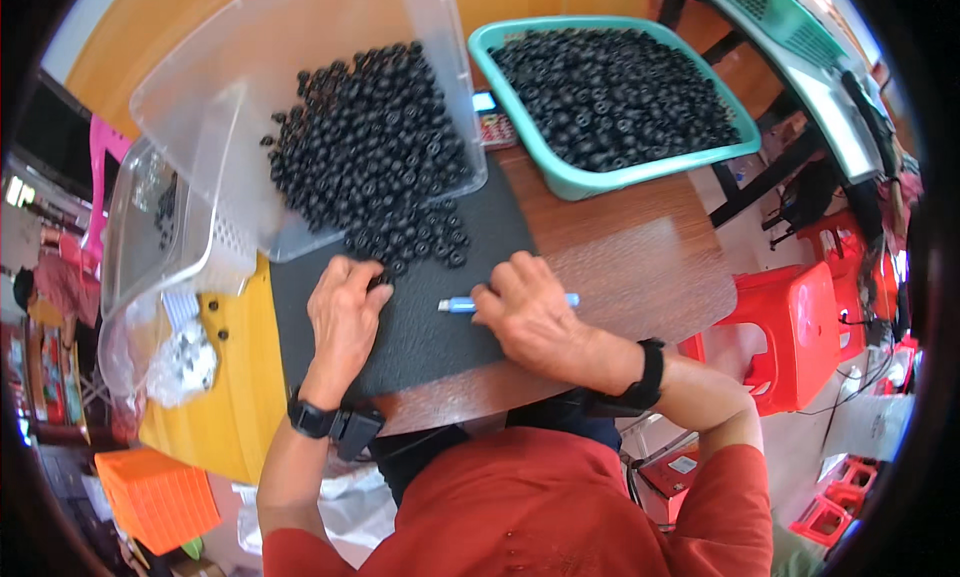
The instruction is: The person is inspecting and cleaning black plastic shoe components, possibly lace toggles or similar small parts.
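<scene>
My right hand [533, 312] is closed around a slim light-blue utility knife [462, 305], its pale tip pointing left over the dark grey mat [420, 337]. My left hand [347, 307] is at the mat's left side, thumb and fingers pinched on a small black ring [379, 279] that is mostly hidden. Just beyond these fingertips, loose black rings [425, 239] spill onto the mat from a tipped clear plastic bin [465, 107]. The heap of rings [370, 142] inside it reaches its open edge.
A turquoise basket [570, 184] full of black rings stands far right on the brown table [640, 267]. A small device [494, 122] sits between basket and bin. Left are a clear container [150, 277] and a plastic bag [183, 365]. Red stools [800, 327] stand right, an orange basket [157, 497] lower left.
</scene>
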### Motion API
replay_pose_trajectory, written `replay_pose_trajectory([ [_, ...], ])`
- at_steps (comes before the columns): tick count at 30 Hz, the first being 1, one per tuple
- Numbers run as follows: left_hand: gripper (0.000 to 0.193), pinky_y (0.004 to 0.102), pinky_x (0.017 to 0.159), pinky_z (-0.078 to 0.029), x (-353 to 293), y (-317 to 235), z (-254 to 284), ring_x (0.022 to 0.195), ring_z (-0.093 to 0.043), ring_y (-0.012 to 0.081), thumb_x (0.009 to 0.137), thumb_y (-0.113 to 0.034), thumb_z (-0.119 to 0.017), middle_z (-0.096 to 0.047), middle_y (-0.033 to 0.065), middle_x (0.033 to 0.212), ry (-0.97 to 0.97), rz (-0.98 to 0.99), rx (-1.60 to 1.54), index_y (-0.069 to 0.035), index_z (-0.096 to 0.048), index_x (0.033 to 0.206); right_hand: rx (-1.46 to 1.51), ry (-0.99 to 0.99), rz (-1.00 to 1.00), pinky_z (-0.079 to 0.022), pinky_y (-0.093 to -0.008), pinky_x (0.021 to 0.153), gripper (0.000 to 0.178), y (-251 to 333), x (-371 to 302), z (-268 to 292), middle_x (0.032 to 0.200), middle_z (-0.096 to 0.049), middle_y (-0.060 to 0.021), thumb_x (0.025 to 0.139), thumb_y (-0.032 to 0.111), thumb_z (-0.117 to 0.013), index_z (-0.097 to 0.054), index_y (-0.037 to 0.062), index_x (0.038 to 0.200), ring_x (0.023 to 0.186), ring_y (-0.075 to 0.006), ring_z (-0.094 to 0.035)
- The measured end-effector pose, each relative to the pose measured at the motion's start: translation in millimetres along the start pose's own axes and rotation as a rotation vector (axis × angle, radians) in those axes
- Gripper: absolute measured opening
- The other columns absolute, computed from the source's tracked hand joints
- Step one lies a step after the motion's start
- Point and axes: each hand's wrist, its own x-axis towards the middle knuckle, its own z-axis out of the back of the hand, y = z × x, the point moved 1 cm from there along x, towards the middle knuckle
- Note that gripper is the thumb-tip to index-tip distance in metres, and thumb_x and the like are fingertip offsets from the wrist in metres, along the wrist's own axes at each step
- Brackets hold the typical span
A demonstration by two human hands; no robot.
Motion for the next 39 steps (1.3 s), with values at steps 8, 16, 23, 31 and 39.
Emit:
replay_pose_trajectory([
  [8,0.024,0.0267,0.056,-0.045,-14.7,-24.7,13.9,0.059,-0.056,0.0133,0.067,0.004,-0.072,-0.057,0.0062,0.078,0.056,0.215,-0.281,0.001,-0.059,0.087,0.054,-0.124,-0.023,-0.038,-0.0374,0.064,0.011,4.2,-7.6,4.2,0.076,-0.049,-0.0115,0.072,0.009,-0.061,-0.053,0.0038,0.077,0.076,-0.0272,-0.047],
  [16,0.027,0.0170,0.064,-0.046,-23.7,-52.5,3.5,0.068,-0.053,0.0037,0.071,0.005,-0.075,-0.057,-0.0029,0.077,0.186,0.518,-1.153,-0.001,-0.064,0.095,0.492,-0.246,-0.325,-0.044,-0.0366,0.061,0.017,4.9,-15.5,22.5,0.078,-0.055,-0.0132,0.076,0.001,-0.067,-0.056,0.0001,0.089,0.070,-0.0280,-0.055],
  [23,0.028,0.0186,0.059,-0.044,-30.9,-72.9,2.6,0.069,-0.053,0.0081,0.071,0.001,-0.076,-0.060,0.0026,0.086,0.101,0.412,-1.237,0.002,-0.069,0.098,0.986,-0.197,-0.662,-0.046,-0.0341,0.064,0.019,27.1,-9.4,37.6,0.082,-0.060,-0.0160,0.085,0.010,-0.065,-0.057,-0.0008,0.099,0.071,-0.0243,-0.059],
  [31,0.024,0.0221,0.078,-0.047,-37.2,-89.6,6.9,0.085,-0.058,0.0106,0.081,0.000,-0.068,-0.061,0.0045,0.099,0.111,0.392,-1.371,0.002,-0.066,0.105,1.044,-0.177,-0.684,-0.044,-0.0230,0.063,0.014,41.8,-12.4,33.0,0.077,-0.059,-0.0014,0.085,0.008,-0.066,-0.062,0.0007,0.096,0.071,-0.0063,-0.052],
  [39,0.027,0.0216,0.073,-0.049,-44.0,-83.2,-2.1,0.080,-0.060,0.0094,0.083,-0.001,-0.067,-0.065,0.0056,0.093,0.166,0.544,-1.471,0.002,-0.063,0.109,1.029,-0.296,-0.632,-0.043,-0.0219,0.060,0.011,47.1,-11.1,32.4,0.076,-0.060,-0.0008,0.084,0.005,-0.067,-0.063,0.0016,0.094,0.070,-0.0049,-0.052],
])
